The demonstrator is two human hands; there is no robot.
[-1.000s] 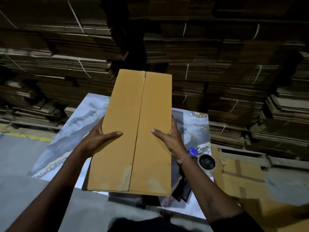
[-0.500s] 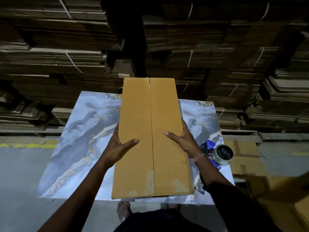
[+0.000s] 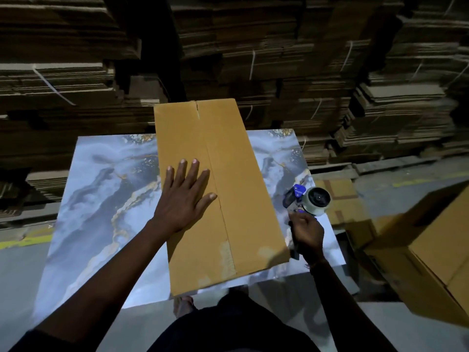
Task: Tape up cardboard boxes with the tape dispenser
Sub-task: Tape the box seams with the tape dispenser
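Observation:
A long brown cardboard box (image 3: 236, 174) lies on the marble-patterned table (image 3: 101, 199), its two top flaps meeting in a centre seam that runs away from me. My left hand (image 3: 184, 196) presses flat on the left flap, fingers spread and straight. To the right of the box, my right hand (image 3: 305, 232) grips the handle of the tape dispenser (image 3: 308, 200), which has a blue frame and a white tape roll. The dispenser sits just above the table's right edge, apart from the box.
Tall stacks of bundled flat cardboard (image 3: 279, 59) fill the background behind the table. More brown boxes (image 3: 431, 255) stand on the floor at the right. A yellow floor line (image 3: 22, 242) runs at the left. My feet (image 3: 182, 304) show below the table's near edge.
Both hands let go of the box sides. The left hand moved on top of the left flap and lies flat. The right hand went right and took hold of the tape dispenser.

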